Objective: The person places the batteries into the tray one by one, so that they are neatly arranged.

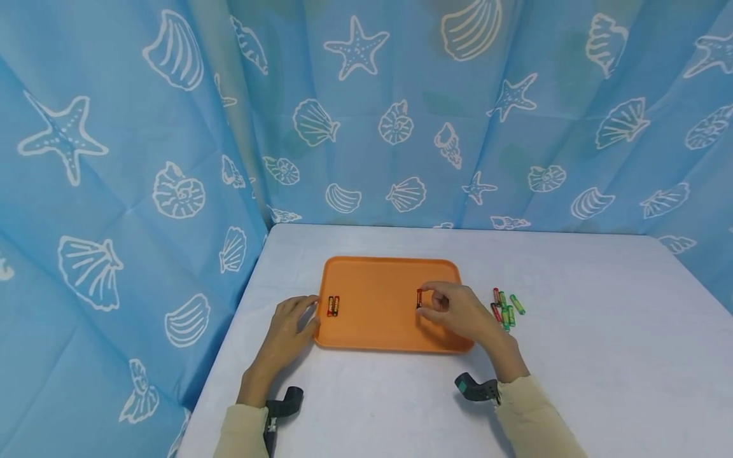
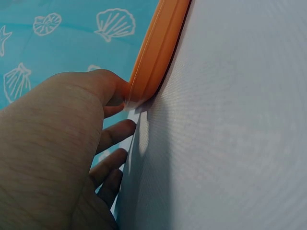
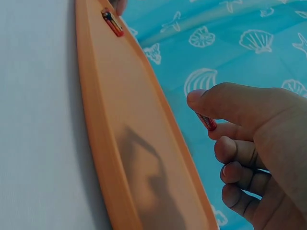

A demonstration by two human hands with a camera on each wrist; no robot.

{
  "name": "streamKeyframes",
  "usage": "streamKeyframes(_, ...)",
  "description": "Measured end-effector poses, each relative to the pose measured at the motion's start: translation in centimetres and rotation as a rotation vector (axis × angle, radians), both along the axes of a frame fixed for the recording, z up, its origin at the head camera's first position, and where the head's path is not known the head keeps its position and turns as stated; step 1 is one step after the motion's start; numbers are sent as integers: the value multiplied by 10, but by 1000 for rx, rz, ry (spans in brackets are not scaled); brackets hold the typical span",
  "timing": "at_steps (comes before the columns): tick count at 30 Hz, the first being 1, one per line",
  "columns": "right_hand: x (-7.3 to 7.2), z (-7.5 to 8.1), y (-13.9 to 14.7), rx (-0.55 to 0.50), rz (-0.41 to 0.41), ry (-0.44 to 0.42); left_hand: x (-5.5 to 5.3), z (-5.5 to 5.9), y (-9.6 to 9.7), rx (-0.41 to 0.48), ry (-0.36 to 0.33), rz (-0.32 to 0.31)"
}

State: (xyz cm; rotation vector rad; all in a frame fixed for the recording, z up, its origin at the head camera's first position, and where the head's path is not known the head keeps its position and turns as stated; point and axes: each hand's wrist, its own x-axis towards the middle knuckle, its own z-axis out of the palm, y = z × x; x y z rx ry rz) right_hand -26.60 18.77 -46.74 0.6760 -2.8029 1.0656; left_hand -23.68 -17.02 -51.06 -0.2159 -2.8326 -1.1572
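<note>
My right hand (image 1: 458, 310) pinches a small red-and-black battery (image 1: 419, 299) by its two ends, between thumb and index finger, above the right part of the orange tray (image 1: 372, 337). In the right wrist view that battery (image 3: 207, 121) shows between the fingertips, and the hand's shadow falls on the tray floor. Two red, black and gold batteries (image 1: 333, 306) lie side by side near the tray's left end. At the tray's left rim my left hand (image 1: 286, 331) has its fingers loosely spread, thumb and index fingertips right at the edge.
Right of the tray, a loose group of several green and red batteries (image 1: 506, 310) lies on the white tablecloth (image 1: 601, 318). A blue shell-patterned curtain (image 1: 366, 114) hangs behind and to the left of the table. Each wrist wears a black camera mount (image 1: 475, 387).
</note>
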Motion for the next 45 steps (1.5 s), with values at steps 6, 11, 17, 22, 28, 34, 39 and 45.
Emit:
streamKeyframes(6,0,0,-11,6,18,0,0,2,2,-12,-1,-7)
streamKeyframes(11,0,-1,-19,8,21,-6,0,3,2,-25,-18,-2)
streamKeyframes(17,-4,-5,-28,22,47,34,1,2,0,-13,-20,-6)
streamKeyframes(22,-4,-7,-36,48,39,11,1,1,-2,-3,-18,-4)
streamKeyframes(28,-4,-6,-47,23,64,7,1,0,-1,-1,-6,-4)
streamKeyframes(34,-5,-7,-59,28,67,-6,-1,0,-1,-5,-2,-5)
streamKeyframes(39,-5,-5,-67,14,73,-12,-4,0,0,-7,0,-11)
streamKeyframes(45,-6,-7,-76,29,93,-40,-1,0,0,-10,-23,1)
